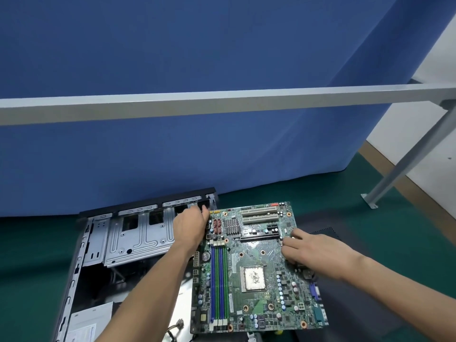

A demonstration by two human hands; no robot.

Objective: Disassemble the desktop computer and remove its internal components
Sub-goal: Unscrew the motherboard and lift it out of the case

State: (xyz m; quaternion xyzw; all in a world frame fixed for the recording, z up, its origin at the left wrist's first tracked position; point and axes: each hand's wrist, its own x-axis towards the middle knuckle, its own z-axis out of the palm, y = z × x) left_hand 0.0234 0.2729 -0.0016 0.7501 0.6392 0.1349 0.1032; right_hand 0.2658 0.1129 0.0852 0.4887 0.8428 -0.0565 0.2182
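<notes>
A green motherboard point(256, 267) with a bare CPU, blue and green memory slots and white expansion slots is held tilted over the right side of the open computer case point(103, 243). My left hand point(190, 227) grips the board's far left edge, fingers curled out of sight behind it. At the board's right edge, my right hand point(313, 250) holds on with its fingers lying over the top face. The case's silver drive cage point(138, 238) sits at its far end.
A black side panel point(345, 292) lies on the green floor under and right of the board. A blue curtain hangs behind the case. A grey metal bar point(222, 104) crosses overhead, with its slanted leg point(404, 164) at the right. Loose cables point(175, 329) lie in the case.
</notes>
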